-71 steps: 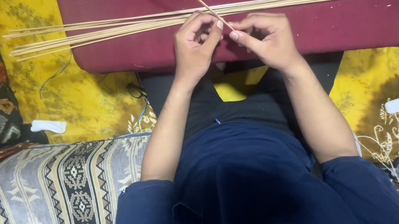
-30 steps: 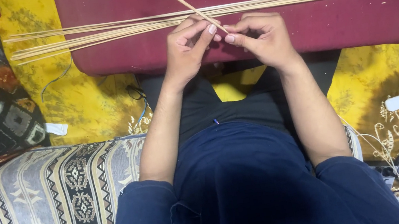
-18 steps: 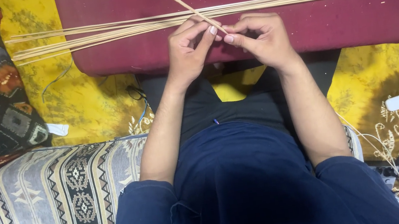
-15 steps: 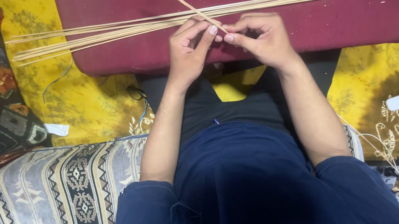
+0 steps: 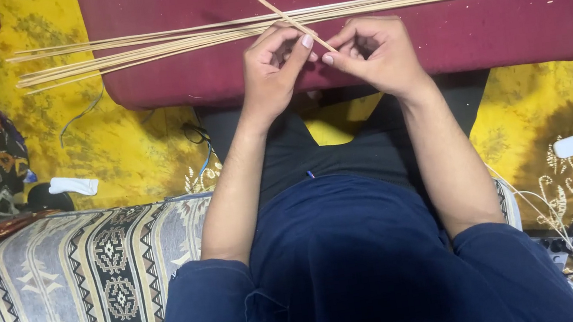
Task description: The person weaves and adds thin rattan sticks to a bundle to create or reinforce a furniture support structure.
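Across the maroon cushion (image 5: 507, 33) lies a bundle of pale thin sticks (image 5: 136, 47), while left hand (image 5: 274, 73) and right hand (image 5: 376, 55) pinch one pale slender stick (image 5: 264, 3) slanting toward eleven o'clock.

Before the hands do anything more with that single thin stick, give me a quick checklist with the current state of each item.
1. Single stick pinched at its lower end by both hands: ok, left hand and right hand meet on it.
2. Stick raised off the bundle: ok, it slants up and left across the bundle of sticks.
3. Bundle resting on the maroon cushion: ok, though its left ends overhang the yellow cloth.
4. Stick's far tip: cannot tell, it leaves the frame.
5. Cables on the floor at the right, apart from the hands: ok.
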